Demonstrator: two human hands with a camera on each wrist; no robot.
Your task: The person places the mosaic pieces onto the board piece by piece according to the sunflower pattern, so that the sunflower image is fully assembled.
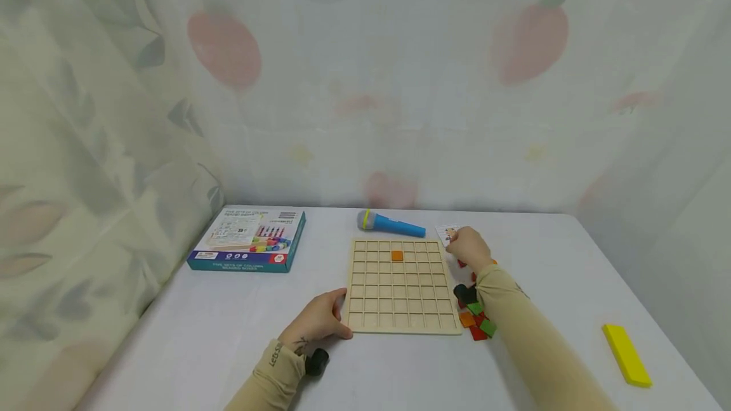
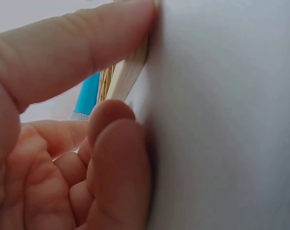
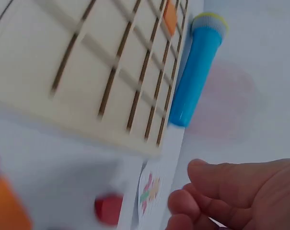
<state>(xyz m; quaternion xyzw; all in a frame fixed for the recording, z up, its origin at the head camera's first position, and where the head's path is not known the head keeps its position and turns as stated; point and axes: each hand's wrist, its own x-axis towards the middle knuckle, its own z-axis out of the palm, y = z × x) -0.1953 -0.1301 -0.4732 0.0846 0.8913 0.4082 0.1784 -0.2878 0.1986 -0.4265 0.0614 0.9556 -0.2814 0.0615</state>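
In the head view, open tabletop (image 1: 257, 300) at left leaves a passage between the box (image 1: 245, 240) and the left hand (image 1: 320, 317), which blocks the board (image 1: 382, 293) at its lower-left corner. The microphone (image 1: 394, 223) bars the board's top edge; scattered tiles (image 1: 488, 327) and the right sleeve (image 1: 525, 328) crowd its right. Toward lower right, a lane separates sleeve from yellow block (image 1: 627, 355).

The pale wooden board (image 1: 374, 304), divided into square cells, lay flat on the table (image 1: 217, 335), the left hand (image 1: 320, 319) touching its near left corner. One orange tile (image 1: 396, 255) sat toward its far edge. Loose red, green and orange tiles (image 1: 478, 333) lay beside its right edge; a printed white card (image 1: 442, 232) lay near the right hand (image 1: 471, 250).
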